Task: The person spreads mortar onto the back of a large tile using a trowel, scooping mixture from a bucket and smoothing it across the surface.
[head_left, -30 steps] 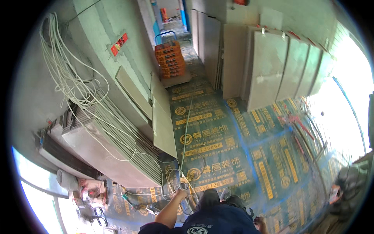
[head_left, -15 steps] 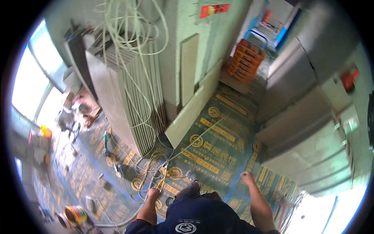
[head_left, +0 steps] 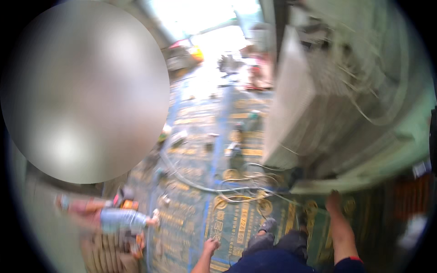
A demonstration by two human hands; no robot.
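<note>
Taking the clock face around the middle of the view, the person's left hand [head_left: 211, 245] is at six o'clock, above the printed floor sheet [head_left: 191, 227]. Its fingers look bent, but they are blurred, so I cannot tell whether the left grip holds anything. The right hand [head_left: 333, 200] is at four o'clock, just beside the lower edge of a pale board [head_left: 364, 180]. The right grip is blurred too; I cannot tell whether it is closed, or whether the hand touches the board.

The nearest loose things are the tangled cables [head_left: 249, 187], pale and yellowish, lying in loops on the floor at five o'clock, between the two hands and apart from both. From the loops a light hose [head_left: 182, 183] curves away at seven o'clock. A shoe [head_left: 268, 225] shows at five o'clock, below the cables.

A tall stack of panels [head_left: 291, 109] stands between two and three o'clock, with looped pale wire [head_left: 403, 82] farther out that way. A small green object [head_left: 255, 114] lies at two o'clock, left of the stack. Bright windows [head_left: 205, 16] fill twelve o'clock. Between seven and eight o'clock is another person [head_left: 123, 217] in a light blue top, near a pile of greyish bags [head_left: 107, 252].
</note>
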